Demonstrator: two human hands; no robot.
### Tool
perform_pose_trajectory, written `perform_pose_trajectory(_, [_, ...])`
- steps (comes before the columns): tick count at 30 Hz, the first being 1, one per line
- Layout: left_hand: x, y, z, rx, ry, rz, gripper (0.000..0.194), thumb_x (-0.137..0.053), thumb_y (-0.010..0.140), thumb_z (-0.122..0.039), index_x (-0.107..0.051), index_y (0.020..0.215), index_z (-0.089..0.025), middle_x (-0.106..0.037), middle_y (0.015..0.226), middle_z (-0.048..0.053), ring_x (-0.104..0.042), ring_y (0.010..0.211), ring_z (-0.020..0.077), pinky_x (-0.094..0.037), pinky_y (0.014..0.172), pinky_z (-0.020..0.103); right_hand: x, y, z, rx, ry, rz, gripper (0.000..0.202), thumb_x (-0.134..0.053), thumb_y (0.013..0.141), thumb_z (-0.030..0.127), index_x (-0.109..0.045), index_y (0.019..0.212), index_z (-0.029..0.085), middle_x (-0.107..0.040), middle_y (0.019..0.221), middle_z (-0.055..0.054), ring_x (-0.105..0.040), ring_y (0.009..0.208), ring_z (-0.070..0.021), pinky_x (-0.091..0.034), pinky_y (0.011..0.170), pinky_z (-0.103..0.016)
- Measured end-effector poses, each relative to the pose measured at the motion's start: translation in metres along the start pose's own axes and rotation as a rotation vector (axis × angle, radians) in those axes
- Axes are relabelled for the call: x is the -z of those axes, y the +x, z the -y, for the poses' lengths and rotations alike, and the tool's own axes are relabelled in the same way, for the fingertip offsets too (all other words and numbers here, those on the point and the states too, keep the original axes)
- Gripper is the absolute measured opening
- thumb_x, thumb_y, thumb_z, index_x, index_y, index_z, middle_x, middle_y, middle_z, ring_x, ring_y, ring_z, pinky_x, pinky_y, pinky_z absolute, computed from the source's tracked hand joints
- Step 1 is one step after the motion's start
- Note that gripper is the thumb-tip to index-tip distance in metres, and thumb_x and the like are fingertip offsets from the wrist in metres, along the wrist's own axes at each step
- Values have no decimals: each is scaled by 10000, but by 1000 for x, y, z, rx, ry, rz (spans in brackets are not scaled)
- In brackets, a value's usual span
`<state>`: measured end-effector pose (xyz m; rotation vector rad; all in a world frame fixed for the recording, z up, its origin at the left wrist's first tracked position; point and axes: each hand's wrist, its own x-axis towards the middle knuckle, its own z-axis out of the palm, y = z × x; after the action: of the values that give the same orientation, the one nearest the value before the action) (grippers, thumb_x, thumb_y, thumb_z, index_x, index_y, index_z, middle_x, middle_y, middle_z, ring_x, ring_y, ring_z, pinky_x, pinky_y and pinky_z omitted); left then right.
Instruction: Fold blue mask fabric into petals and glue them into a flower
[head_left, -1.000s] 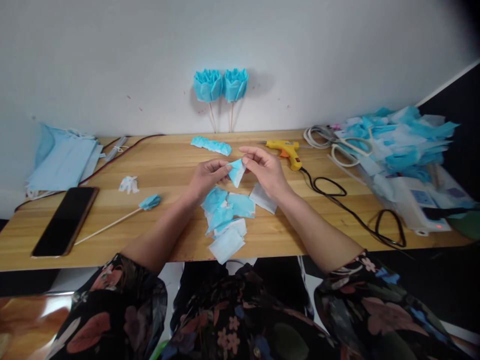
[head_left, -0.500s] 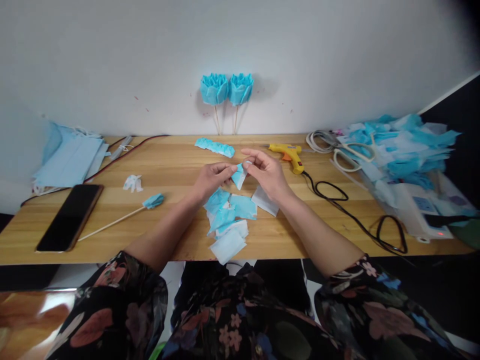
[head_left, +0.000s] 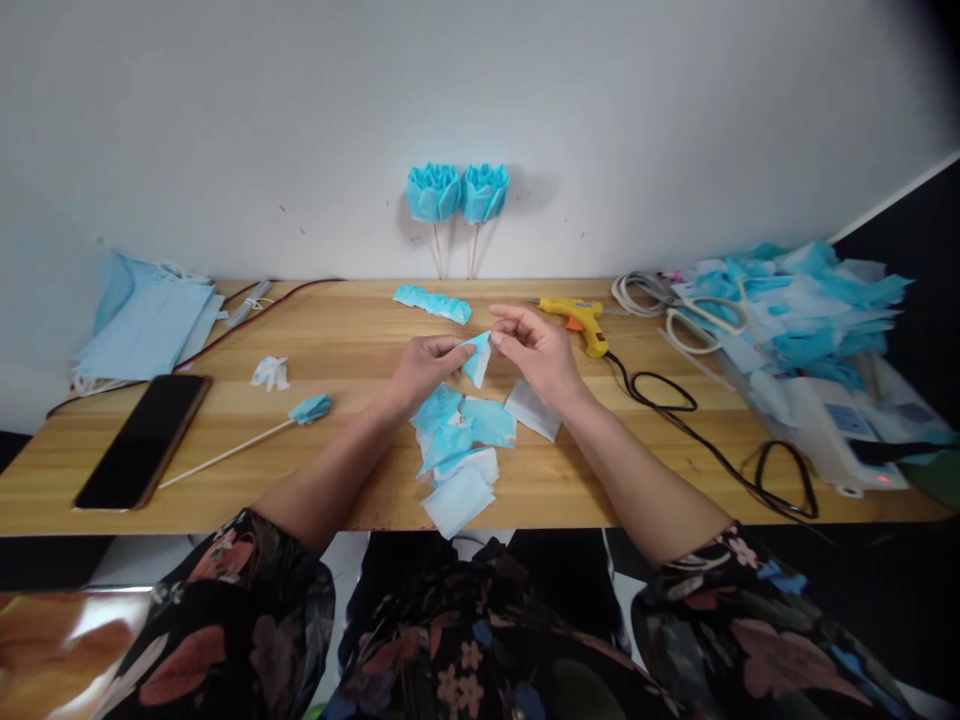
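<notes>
Between my two hands is a small folded piece of blue-and-white fabric, narrowing to a point at its lower end. My left hand pinches its left side between thumb and fingers. The thumb and forefinger of my right hand close on its upper right corner. Below lie several loose blue fabric pieces in an untidy heap, with a pale piece nearest the table edge. A whitish square lies under my right wrist. Beyond my hands rests a strip of folded blue petals.
Two blue fabric flowers on sticks lean on the wall. A yellow glue gun trails a black cord at right, near scissors and heaped blue scraps. Leftward are a phone, face masks and a blue-tipped stick.
The whole view has shifted slightly, so the table sits a little lower. Both hands still pinch the folded piece; its right-hand side now looks more tightly folded.
</notes>
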<state>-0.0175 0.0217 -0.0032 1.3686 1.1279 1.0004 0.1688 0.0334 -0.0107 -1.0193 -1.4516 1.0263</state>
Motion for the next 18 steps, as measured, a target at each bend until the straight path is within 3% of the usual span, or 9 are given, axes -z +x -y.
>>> perform_pose_trajectory(4, [-1, 0, 0, 2, -1, 25, 416, -756, 711, -573, -761, 779, -163, -619, 598, -8, -497, 546, 97, -384, 545, 239, -1, 0, -1, 3, 0, -4, 390, -716, 797, 344, -731, 1172, 236, -701, 873, 7, -643, 800, -146, -542, 767, -315])
perform_pose_trajectory(18, [0, -1, 3, 2, 9, 11, 341, -769, 725, -505, -742, 743, -166, -593, 586, -20, -492, 553, 92, -366, 539, 227, -1, -3, 11, 78, -108, 19, 337, -701, 815, 320, -743, 1139, 240, -747, 939, -27, -678, 868, -178, -559, 761, -333])
